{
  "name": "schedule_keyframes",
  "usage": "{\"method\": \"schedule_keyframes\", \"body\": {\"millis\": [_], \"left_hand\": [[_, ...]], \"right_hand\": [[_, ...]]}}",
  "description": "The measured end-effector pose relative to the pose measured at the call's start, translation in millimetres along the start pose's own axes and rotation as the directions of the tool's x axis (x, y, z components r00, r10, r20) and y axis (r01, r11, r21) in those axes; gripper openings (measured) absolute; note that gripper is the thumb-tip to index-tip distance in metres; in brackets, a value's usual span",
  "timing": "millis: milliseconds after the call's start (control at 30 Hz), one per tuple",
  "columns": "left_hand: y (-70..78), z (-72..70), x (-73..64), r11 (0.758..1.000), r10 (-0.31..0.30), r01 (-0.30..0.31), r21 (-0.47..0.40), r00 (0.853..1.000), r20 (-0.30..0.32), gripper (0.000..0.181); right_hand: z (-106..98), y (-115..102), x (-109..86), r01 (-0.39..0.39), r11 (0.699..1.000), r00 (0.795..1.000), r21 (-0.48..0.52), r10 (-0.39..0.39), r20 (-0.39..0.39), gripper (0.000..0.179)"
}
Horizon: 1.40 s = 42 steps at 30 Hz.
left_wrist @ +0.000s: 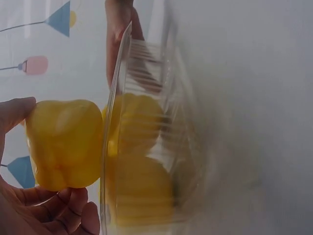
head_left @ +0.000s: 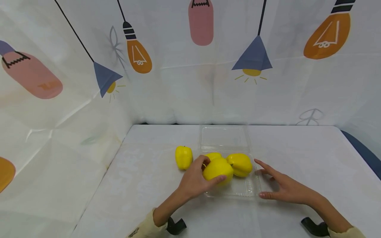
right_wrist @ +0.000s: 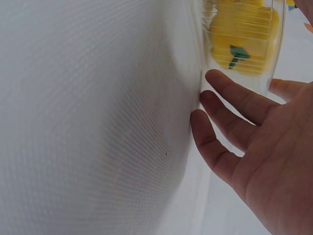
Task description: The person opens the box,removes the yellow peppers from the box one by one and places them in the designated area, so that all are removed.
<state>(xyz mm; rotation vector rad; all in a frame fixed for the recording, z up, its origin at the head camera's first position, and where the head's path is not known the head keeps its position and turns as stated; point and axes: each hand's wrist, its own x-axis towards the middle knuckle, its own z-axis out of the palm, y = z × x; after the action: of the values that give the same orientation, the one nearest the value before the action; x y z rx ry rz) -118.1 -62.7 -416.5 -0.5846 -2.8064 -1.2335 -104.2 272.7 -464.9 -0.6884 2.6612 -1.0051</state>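
My left hand [head_left: 193, 180] holds a yellow bell pepper [head_left: 218, 170] between thumb and fingers, over the near left part of a clear plastic clamshell container [head_left: 242, 189]. In the left wrist view the held pepper [left_wrist: 66, 147] appears above the container's rim. Two more yellow bell peppers lie inside: one at the right [head_left: 240, 164], the other at the back left [head_left: 213, 155], partly hidden by the held one. My right hand [head_left: 287, 188] is spread beside the container's right side, its thumb close to the near corner. Its fingertips [right_wrist: 199, 117] are at the tabletop.
Left of the container, another yellow bell pepper [head_left: 183, 157] stands on the white-covered table [head_left: 148, 185]. The container's lid [head_left: 224, 136] lies folded back, away from me. A white sheet [head_left: 184, 96] printed with lamps hangs behind the table and at its left.
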Motion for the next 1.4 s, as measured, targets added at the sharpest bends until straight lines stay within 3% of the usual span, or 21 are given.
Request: {"method": "schedule_keyframes", "body": {"millis": [567,867,1400], "left_hand": [[-15.1,-20.9,-1.6,0.999,-0.007,0.011,0.032,0.990,-0.138,0.065],[-27.2,-32.2,-7.4,0.997,0.014,0.006,0.076,0.966,-0.258,0.062],[-46.3,-56.2,-13.0,0.989,0.026,0.031,0.142,0.924,-0.382,0.065]], "right_hand": [[0,0,2.3,0.015,1.000,1.000,0.012,-0.015,-0.001,0.101],[0,-3,1.5,0.001,1.000,1.000,-0.002,-0.001,-0.002,0.102],[0,-4,1.8,0.004,1.000,1.000,0.001,-0.004,0.006,0.102]]}}
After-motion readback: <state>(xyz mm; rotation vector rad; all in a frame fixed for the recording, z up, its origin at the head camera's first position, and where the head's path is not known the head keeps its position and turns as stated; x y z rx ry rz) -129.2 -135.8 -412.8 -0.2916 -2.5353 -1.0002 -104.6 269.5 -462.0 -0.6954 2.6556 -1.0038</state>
